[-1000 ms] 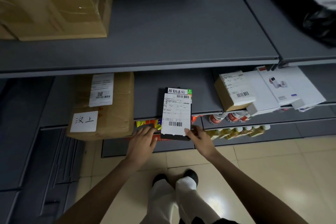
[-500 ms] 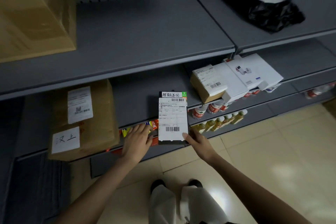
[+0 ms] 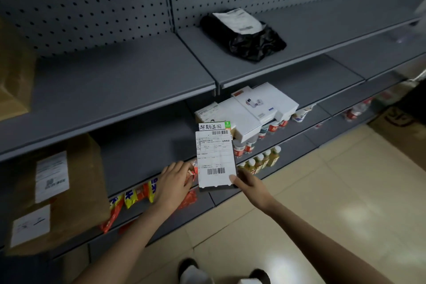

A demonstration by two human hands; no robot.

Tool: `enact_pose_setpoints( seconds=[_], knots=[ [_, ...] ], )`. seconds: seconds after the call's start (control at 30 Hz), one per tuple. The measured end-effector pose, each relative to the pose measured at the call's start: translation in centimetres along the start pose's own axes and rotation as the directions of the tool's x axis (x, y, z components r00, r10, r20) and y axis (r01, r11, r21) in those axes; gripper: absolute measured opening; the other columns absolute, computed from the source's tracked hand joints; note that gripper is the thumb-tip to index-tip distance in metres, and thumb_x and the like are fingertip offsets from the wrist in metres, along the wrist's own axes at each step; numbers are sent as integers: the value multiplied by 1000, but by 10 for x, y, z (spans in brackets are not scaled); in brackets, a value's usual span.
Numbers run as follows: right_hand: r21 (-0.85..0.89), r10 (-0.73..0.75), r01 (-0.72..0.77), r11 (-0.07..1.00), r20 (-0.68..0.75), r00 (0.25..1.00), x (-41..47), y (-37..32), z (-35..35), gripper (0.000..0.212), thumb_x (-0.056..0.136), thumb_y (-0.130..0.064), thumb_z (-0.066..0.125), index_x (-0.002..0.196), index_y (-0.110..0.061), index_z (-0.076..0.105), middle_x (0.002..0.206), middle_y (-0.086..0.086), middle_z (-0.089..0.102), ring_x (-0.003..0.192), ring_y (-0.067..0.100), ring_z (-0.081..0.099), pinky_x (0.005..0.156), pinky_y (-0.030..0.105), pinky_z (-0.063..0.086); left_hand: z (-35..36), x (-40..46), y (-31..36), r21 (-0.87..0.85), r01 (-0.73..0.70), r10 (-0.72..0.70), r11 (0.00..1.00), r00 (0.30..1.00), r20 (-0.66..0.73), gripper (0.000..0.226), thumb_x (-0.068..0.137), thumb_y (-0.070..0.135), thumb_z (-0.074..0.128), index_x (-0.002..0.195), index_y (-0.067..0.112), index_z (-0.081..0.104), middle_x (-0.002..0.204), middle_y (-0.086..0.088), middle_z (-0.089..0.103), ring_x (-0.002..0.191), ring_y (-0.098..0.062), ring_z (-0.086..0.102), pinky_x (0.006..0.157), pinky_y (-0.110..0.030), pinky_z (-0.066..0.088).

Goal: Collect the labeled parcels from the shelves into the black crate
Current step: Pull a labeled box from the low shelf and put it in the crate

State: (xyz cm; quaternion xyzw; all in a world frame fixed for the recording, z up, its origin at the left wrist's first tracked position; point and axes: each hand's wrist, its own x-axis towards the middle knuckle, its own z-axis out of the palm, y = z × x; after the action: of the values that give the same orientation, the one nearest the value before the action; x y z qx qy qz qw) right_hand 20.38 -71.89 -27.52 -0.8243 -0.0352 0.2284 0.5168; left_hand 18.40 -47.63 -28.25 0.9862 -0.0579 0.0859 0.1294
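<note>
Since the earlier frame, view has swung right; flat labeled parcel (image 3: 215,159) remains upright at middle shelf (image 3: 143,152) edge. Right hand (image 3: 247,183) pinches its lower right corner; left hand (image 3: 174,183) rests beside it, fingers relaxed. Risk: single-corner grip may let parcel twist and drop. Black crate not visible.

Matt grey metal shelves (image 3: 124,90), crinkled glossy black plastic bag (image 3: 251,41), brown cardboard box (image 3: 76,182), paper-labelled parcel (image 3: 215,159).
</note>
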Motion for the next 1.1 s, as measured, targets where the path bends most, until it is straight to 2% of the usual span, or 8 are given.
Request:
enact_pose_setpoints(
  seconds=[0.1, 0.27, 0.33, 0.5, 0.63, 0.77, 0.9, 1.1],
  knots=[
    [10, 0, 0, 1000, -32, 999, -8, 10, -42, 49, 90, -51, 51, 126, -19, 49, 117, -6, 62, 100, 4, 59, 76, 12, 48, 0, 30, 37, -48, -44, 43, 998, 999, -28, 19, 75, 19, 71, 89, 21, 57, 85, 6, 61, 80, -19, 57, 70, -32, 43],
    [22, -20, 25, 999, -188, 982, -28, 32, -131, 55, 81, -65, 55, 120, -27, 52, 113, -7, 65, 101, 10, 62, 93, 38, 50, 10, 86, 119, -114, -147, 140, 982, 988, -64, 19, 75, 16, 70, 91, 17, 59, 89, 1, 63, 85, -22, 57, 73, -33, 44],
    [26, -21, 29, 999, -274, 961, -41, 41, -169, 44, 83, -60, 56, 115, -30, 52, 109, -8, 66, 99, 9, 62, 90, 33, 50, 14, 108, 159, -143, -191, 184, 971, 981, -66, 19, 76, 16, 70, 92, 16, 60, 91, -1, 64, 88, -24, 58, 74, -35, 45],
    [40, -31, 55, 998, -458, 889, -79, 58, -260, 27, 90, -44, 57, 112, -27, 53, 98, -14, 65, 86, -5, 62, 68, 7, 42, 28, 159, 257, -205, -329, 317, 922, 944, -91, 16, 83, 18, 63, 98, 18, 59, 96, 2, 62, 91, -20, 55, 74, -29, 38],
    [96, -9, 80, 992, -584, 812, -102, 75, -317, 32, 91, -40, 57, 119, -23, 55, 103, -7, 69, 90, 0, 65, 75, 9, 44, 40, 189, 319, -231, -430, 420, 873, 903, -91, 17, 88, 27, 58, 103, 19, 58, 98, 6, 60, 92, -16, 53, 76, -26, 37],
    [141, 17, 104, 985, -667, 744, -116, 91, -364, 33, 92, -38, 57, 119, -19, 56, 103, -7, 70, 92, 1, 66, 88, 25, 47, 44, 223, 376, -221, -543, 530, 810, 840, -117, 16, 86, 24, 61, 100, 16, 61, 99, 3, 62, 93, -18, 55, 78, -27, 36],
    [169, 47, 119, 978, -742, 669, -118, 107, -414, 32, 92, -34, 57, 119, -17, 56, 103, -4, 70, 90, 3, 66, 89, 26, 49, 50, 278, 433, -278, -601, 587, 749, 797, -143, 14, 86, 22, 59, 100, 18, 61, 104, 5, 60, 99, -16, 53, 84, -28, 34],
    [215, 96, 146, 966, -818, 568, -91, 133, -497, 29, 93, -27, 57, 120, -14, 55, 103, -4, 69, 87, 3, 67, 85, 23, 51, 81, 363, 518, -301, -673, 662, 675, 733, -155, 17, 77, 31, 53, 88, 21, 61, 91, 7, 61, 87, -18, 55, 75, -29, 36]
  ],
)
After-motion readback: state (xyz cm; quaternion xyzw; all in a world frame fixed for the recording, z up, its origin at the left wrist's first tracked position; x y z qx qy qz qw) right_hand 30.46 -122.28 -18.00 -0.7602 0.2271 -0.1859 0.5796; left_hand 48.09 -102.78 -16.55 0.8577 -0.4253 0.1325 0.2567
